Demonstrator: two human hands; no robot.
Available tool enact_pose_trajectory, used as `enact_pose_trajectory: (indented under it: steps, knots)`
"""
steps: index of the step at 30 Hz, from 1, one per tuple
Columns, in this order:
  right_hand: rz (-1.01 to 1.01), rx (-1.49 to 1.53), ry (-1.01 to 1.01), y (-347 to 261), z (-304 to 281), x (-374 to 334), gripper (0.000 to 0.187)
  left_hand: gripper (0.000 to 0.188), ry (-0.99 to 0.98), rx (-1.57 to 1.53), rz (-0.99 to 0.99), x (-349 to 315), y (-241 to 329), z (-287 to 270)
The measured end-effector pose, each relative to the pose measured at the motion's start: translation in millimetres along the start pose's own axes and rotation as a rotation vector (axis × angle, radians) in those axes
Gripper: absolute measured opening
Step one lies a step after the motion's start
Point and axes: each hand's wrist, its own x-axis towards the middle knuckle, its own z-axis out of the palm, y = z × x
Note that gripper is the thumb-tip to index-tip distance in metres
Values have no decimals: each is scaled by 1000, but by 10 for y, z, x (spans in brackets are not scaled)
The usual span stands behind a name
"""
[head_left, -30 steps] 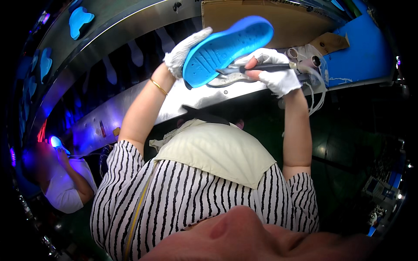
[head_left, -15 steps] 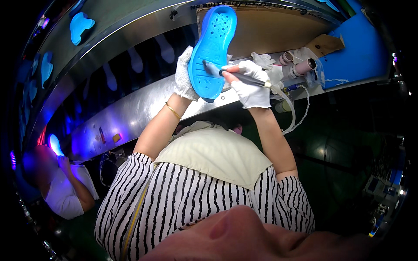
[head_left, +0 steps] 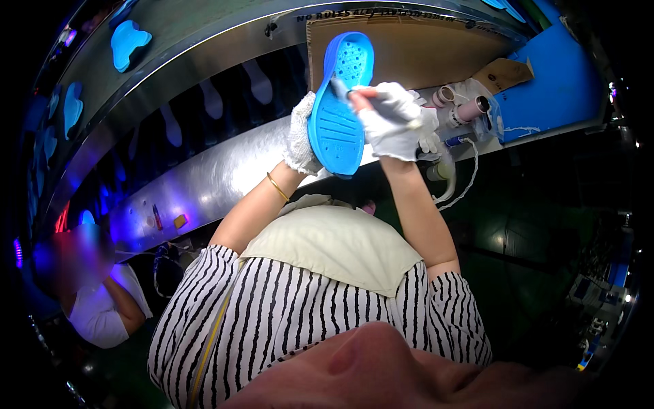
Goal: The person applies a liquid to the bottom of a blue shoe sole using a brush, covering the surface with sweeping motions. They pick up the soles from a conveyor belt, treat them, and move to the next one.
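Note:
A bright blue shoe sole [head_left: 338, 140] is held up in front of me, its inner side facing up. My left hand [head_left: 301, 136], in a knitted white glove, grips the sole by its left edge. My right hand [head_left: 392, 129], gloved in white with thumb and forefinger tips bare, is closed around a brush [head_left: 338, 86]. The bristles meet the sole at its left rim, near the end with the small holes. Motion blurs the brush, and my fingers hide most of its handle.
Behind the sole stands a cardboard sheet [head_left: 409, 58] on the metal bench [head_left: 225, 157]. Pink bottles [head_left: 471, 109] and a white hose [head_left: 470, 160] lie to the right. Blue soles [head_left: 128, 45] rest on the conveyor at the left. Another person [head_left: 102, 310] sits at the lower left.
The sole has come slightly nearer to me and to the right. My right hand has shifted the brush from the middle of the sole toward the left rim by the holed end.

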Motion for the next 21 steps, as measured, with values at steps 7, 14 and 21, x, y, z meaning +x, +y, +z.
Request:
enact_pose_trajectory:
  steps: [7,14,21]
  knots:
    - [209,277,-65,-96,-107,70,7,60,-142,-72,-30,36,140,-166]
    - [330,393,-222,112,-126,34,11,54,-72,32,-42,-56,222,-77]
    - [-259,-80,-340,-42,-287,381,19,51,-163,201,136,-96,342,21]
